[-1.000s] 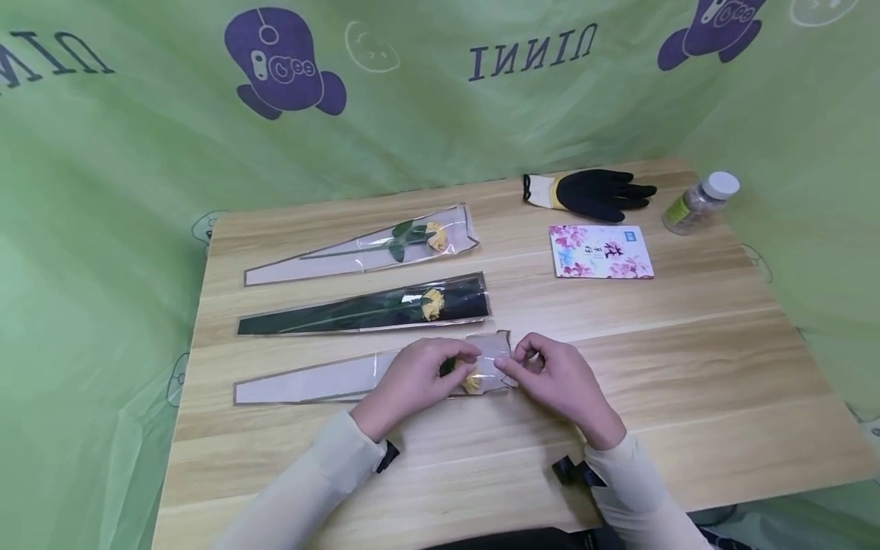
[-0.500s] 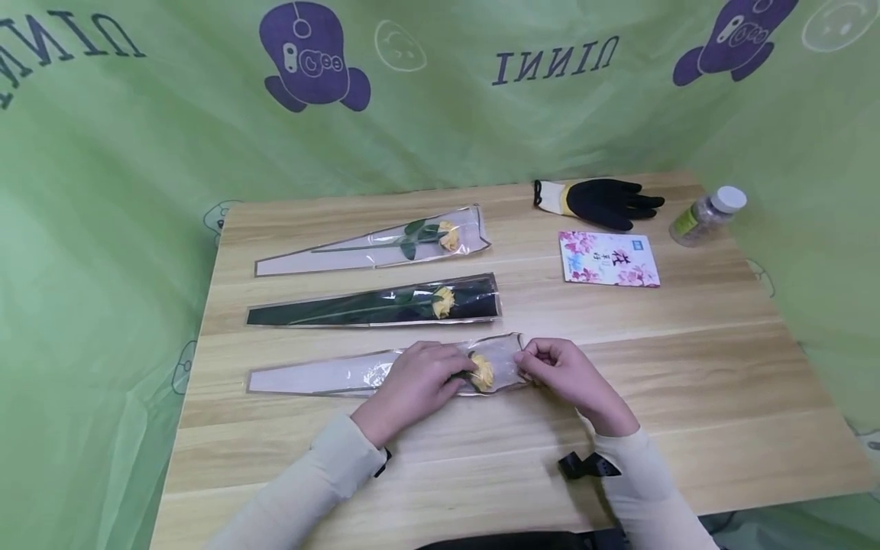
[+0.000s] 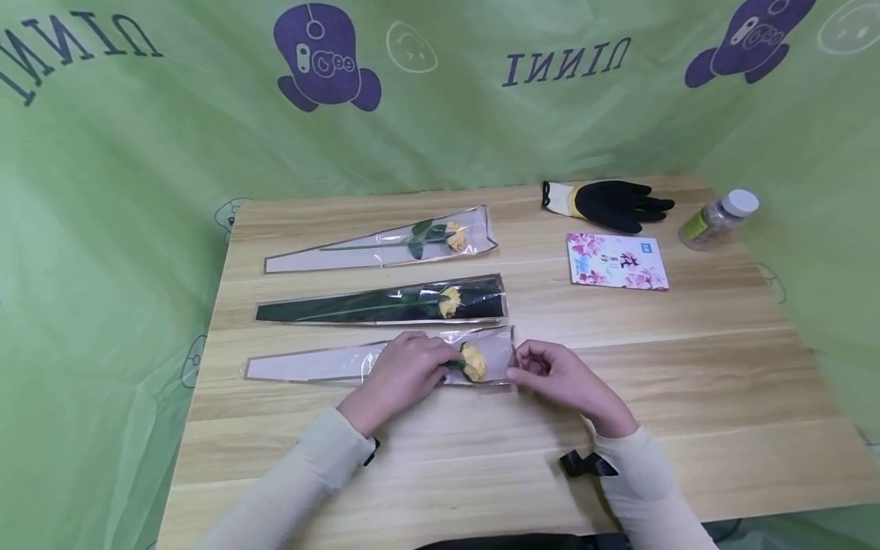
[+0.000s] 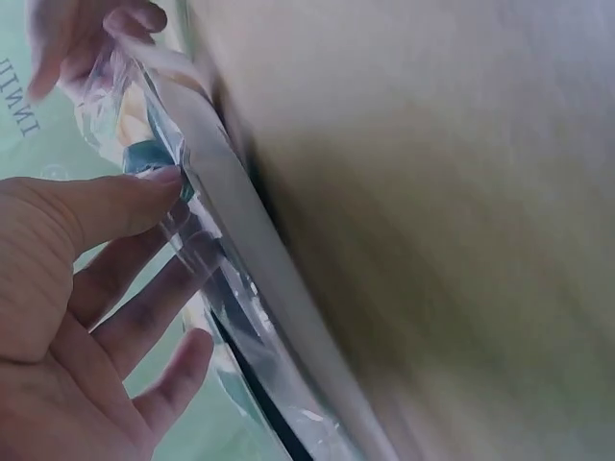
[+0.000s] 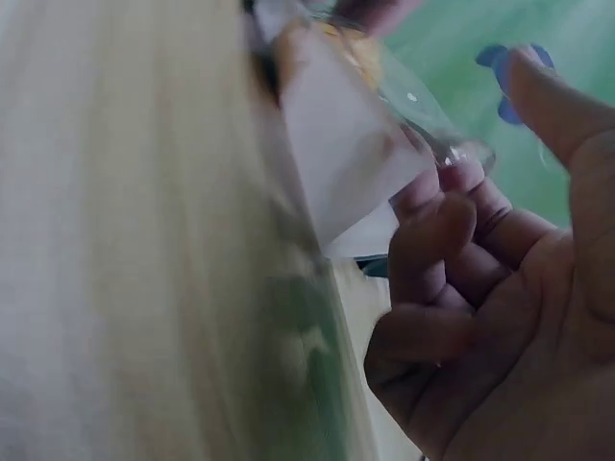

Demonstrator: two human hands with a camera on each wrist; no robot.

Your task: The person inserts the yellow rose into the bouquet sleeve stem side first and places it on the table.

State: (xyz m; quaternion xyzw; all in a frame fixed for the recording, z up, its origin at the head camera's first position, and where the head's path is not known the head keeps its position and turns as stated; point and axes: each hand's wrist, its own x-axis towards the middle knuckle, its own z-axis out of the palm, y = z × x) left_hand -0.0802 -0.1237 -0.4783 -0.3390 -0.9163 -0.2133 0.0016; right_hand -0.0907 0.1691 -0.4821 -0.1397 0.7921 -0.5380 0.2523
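Nearest me on the table, a yellow rose [image 3: 473, 362] lies in a clear-fronted, pale-backed flower sleeve [image 3: 296, 365]. My left hand [image 3: 406, 373] pinches the rose just below its bloom; the wrist view shows the thumb [image 4: 159, 197] at the green part and the other fingers along the film. At the sleeve's wide right end is my right hand [image 3: 564, 382]. In the right wrist view its bent fingers [image 5: 432, 235] touch the sleeve's edge, while the thumb [image 5: 548, 91] stands apart. Part of the stem is hidden under my left hand.
Beyond lie a dark sleeve [image 3: 344, 307] and another pale sleeve [image 3: 302, 262], each with a yellow rose. Farther right are a flowered white packet [image 3: 617, 261], a black glove [image 3: 612, 205] and a white-capped bottle [image 3: 715, 220]. A green curtain [image 3: 447, 137] hangs behind the table.
The sleeve's wide end, crumpled earlier, now lies flatter and straighter. My left hand has shifted left, uncovering more of the bloom. My right hand stays at the sleeve's edge.
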